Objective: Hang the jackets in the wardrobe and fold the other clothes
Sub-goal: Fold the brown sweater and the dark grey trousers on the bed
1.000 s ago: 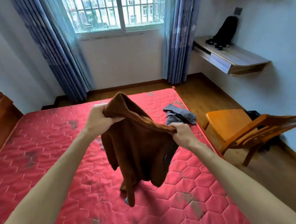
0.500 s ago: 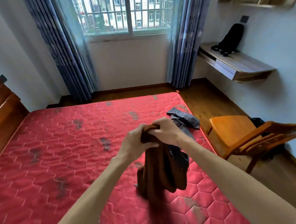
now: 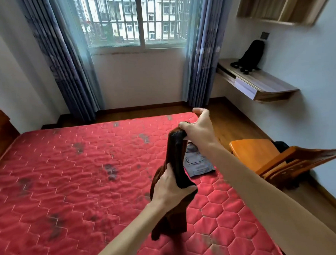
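The person holds a brown garment (image 3: 177, 159) up over the red quilted mattress (image 3: 70, 178), gathered into a narrow hanging bundle. The right hand (image 3: 198, 131) has its grip clenched on the top fold, thumb and lower fingers pinching the cloth while the index finger lifts free above it. The left hand (image 3: 168, 188) grasps the bundle lower down, fingers curled round its middle. The loose lower end dangles beneath that hand, above the mattress near its right side.

A grey garment (image 3: 198, 162) lies flat on the mattress close to the right edge, partly behind the brown one.

An orange wooden chair (image 3: 253, 155) stands on the floor just beside the bed, with something dark (image 3: 281, 145) on the floor behind it.

A wall-mounted worktop (image 3: 264, 84) carries a black bag (image 3: 253, 53), upright against the wall; the drawer (image 3: 245, 88) under the worktop is closed. An open-fronted wall cabinet (image 3: 285, 7) hangs above, its contents not discernible.
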`<action>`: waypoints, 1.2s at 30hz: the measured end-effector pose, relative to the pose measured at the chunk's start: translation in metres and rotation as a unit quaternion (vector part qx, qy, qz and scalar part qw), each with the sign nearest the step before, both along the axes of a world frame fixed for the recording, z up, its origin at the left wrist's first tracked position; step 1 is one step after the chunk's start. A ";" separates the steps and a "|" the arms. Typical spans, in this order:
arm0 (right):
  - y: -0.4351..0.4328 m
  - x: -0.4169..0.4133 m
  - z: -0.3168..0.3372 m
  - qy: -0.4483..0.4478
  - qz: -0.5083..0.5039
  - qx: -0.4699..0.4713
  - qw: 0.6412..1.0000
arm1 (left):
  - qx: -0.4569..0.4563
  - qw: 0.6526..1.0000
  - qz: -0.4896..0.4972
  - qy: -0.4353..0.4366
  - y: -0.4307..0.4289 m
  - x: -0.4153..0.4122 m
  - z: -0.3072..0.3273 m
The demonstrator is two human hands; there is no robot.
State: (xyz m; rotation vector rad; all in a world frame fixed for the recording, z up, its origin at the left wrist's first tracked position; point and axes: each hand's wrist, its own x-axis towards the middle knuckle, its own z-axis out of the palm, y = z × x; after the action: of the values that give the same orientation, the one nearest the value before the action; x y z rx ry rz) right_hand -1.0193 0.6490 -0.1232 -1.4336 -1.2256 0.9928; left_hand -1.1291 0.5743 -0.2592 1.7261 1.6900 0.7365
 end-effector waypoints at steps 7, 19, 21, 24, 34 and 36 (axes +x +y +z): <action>-0.015 0.011 0.030 0.201 0.071 0.021 0.977 | -0.006 0.999 -0.048 -0.016 0.002 -0.003 -0.015; -0.026 0.075 0.020 -0.245 -0.002 0.166 0.955 | 0.124 0.980 0.139 -0.074 0.032 -0.133 0.022; -0.028 0.086 0.008 -0.257 -0.018 0.148 0.955 | 0.135 0.986 0.089 -0.049 0.030 -0.152 0.032; -0.034 0.099 -0.006 -0.365 -0.056 0.148 0.918 | 0.137 0.988 0.042 -0.061 0.023 -0.162 0.042; -0.086 0.136 -0.053 -0.351 -0.010 0.138 0.926 | 0.137 0.989 -0.025 -0.057 -0.057 -0.139 0.075; -0.103 0.141 -0.064 -0.344 -0.004 0.151 0.927 | 0.125 0.991 -0.026 -0.036 -0.078 -0.131 0.078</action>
State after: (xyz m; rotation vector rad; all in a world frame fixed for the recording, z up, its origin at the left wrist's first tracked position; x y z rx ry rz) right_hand -0.8786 0.5458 -0.1871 -1.5803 -1.7785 0.2489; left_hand -1.2605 0.4967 -0.1809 1.8808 1.5507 1.0088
